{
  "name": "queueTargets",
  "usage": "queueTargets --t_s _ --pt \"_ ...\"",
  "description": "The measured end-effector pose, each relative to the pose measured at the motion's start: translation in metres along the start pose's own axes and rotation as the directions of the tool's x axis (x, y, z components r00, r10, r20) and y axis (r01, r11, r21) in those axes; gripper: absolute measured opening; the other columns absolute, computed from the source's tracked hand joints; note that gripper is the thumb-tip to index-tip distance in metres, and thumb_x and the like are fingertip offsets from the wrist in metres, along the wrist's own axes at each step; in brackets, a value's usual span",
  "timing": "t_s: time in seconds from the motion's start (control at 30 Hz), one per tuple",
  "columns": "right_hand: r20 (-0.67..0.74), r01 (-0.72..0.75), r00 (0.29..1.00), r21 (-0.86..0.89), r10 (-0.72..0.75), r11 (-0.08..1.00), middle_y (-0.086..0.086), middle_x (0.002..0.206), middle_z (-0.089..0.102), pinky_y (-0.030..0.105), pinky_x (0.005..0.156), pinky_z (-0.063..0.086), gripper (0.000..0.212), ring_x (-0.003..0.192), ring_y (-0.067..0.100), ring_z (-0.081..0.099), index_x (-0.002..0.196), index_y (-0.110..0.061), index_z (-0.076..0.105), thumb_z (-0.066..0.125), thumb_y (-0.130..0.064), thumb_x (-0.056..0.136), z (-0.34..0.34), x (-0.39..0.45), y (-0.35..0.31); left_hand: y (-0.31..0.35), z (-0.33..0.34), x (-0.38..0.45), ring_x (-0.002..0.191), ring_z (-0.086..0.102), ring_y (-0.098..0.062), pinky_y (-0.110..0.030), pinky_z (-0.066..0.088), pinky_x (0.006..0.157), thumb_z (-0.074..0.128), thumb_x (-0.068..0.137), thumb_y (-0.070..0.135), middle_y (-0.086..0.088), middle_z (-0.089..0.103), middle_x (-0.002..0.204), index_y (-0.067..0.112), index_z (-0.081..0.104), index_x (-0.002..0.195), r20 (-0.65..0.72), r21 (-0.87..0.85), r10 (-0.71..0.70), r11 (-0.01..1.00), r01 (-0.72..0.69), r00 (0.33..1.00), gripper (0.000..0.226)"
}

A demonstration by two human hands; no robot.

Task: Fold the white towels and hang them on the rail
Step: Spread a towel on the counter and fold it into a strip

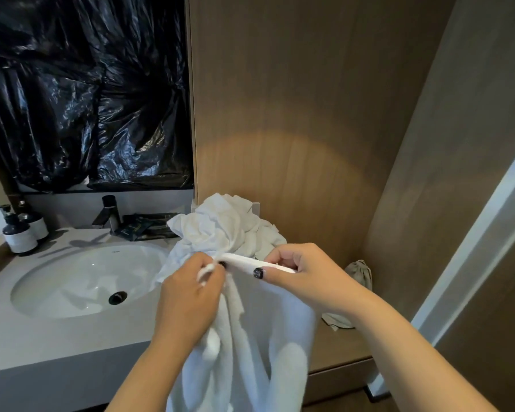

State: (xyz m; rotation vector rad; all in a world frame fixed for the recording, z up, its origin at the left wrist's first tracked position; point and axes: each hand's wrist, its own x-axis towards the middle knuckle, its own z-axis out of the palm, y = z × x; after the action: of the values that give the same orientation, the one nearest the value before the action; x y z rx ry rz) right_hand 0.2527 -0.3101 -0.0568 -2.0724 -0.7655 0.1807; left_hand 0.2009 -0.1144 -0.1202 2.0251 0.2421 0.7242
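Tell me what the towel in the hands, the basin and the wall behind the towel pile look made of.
Towel: white terry cotton by its look, with a fuzzy nap and soft folds.
Basin: glazed ceramic or porcelain, probably; white, glossy, with bright highlights.
Wall: wood or wood-look laminate, matt brown with fine vertical grain; which one cannot be told.

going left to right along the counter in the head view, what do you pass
pump bottles → sink basin → faucet → dark packets → pile of white towels → grey cloth bag
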Motion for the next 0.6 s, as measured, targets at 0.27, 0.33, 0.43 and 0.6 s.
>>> queueTargets --t_s 0.27,0.33,0.43,0.6 --pt "-0.028 -0.029 0.999 -0.049 0.028 0.998 -0.019 0.064 0.064 0.013 0.055 0.038 0.014 0.057 -0.003 0.050 0.078 -0.023 0.075 0.069 -0.023 0.091 -0.011 -0.002 0.013 -0.018 -0.024 0.012 0.060 0.057 -0.011 -0.030 0.039 0.053 0.064 0.089 0.031 0.007 0.061 0.068 0.037 0.052 0.086 -0.087 0.070 -0.144 0.986 0.151 0.986 0.014" --pt "-0.005 -0.017 1.000 -0.020 0.016 1.000 -0.015 0.065 0.066 0.016 0.057 0.041 0.013 0.060 0.001 0.052 0.079 -0.028 0.077 0.070 -0.025 0.090 -0.008 0.001 0.010 -0.013 -0.020 0.007 0.056 0.059 -0.007 -0.031 0.042 0.055 0.065 0.086 0.032 0.009 0.063 0.065 0.050 0.049 0.103 0.028 0.069 -0.089 0.994 0.087 0.996 0.029" --pt "0.072 0.025 0.997 -0.010 -0.024 1.000 -0.002 0.067 0.070 0.024 0.059 0.041 0.014 0.062 0.006 0.051 0.077 -0.030 0.079 0.072 -0.026 0.088 0.001 0.008 0.005 0.000 -0.010 -0.004 0.068 0.061 0.002 -0.026 0.050 0.065 0.062 0.081 0.039 0.023 0.066 0.073 0.066 0.042 0.122 0.339 0.026 0.040 0.998 -0.052 0.940 0.053" --pt "0.119 0.064 0.991 -0.064 -0.056 0.996 0.009 0.077 0.072 0.035 0.061 0.040 0.008 0.064 0.022 0.053 0.081 -0.036 0.077 0.071 -0.035 0.086 0.007 0.013 0.005 0.003 -0.002 -0.009 0.075 0.064 -0.015 -0.024 0.051 0.070 0.058 0.074 0.035 0.009 0.071 0.086 0.039 0.069 0.096 0.438 -0.110 0.073 0.994 -0.027 0.896 0.025"
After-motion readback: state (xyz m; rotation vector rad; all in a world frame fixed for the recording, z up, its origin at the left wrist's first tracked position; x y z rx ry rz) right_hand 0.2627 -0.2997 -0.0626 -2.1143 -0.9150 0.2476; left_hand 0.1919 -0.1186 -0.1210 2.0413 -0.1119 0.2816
